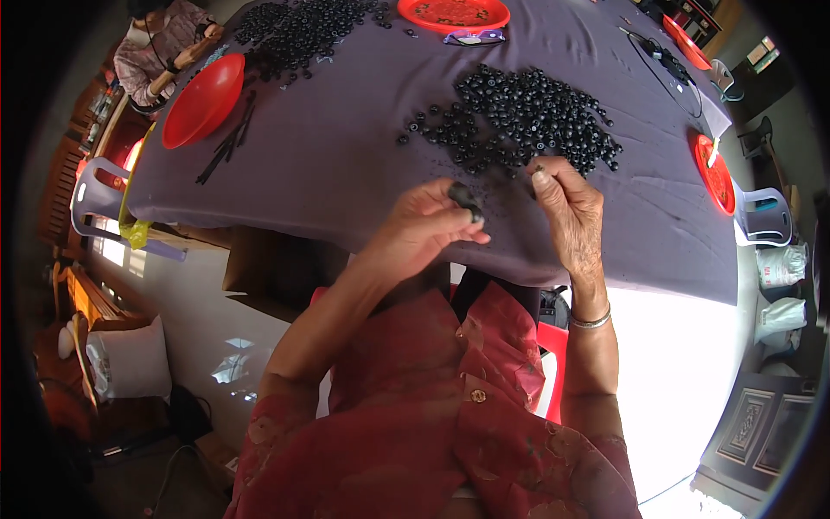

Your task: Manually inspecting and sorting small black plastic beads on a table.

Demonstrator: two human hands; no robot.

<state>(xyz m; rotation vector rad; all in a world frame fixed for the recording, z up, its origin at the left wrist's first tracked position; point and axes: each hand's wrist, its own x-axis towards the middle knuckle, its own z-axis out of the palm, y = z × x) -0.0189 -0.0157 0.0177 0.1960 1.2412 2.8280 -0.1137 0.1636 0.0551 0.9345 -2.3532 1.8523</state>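
Surface (346, 164): covered in a purple-grey cloth. A heap of small black rings (527, 117) lies right of centre; a second heap (303, 30) lies at the far left. Left hand (424, 229): fingers clamped on a black piece (465, 199), held just above the near edge. Right hand (566, 208): forefinger and thumb pinched together at the near fringe of the main heap; whether they grip a ring, I cannot tell. Red bowl (203, 99) tilted at the left edge, black sticks (229, 143) beside it. Red trays at the far (454, 13) and right (716, 173) edges. Another person (164, 48) sits at the far left corner. Plastic chairs (95, 203) flank the surface; pale floor below.
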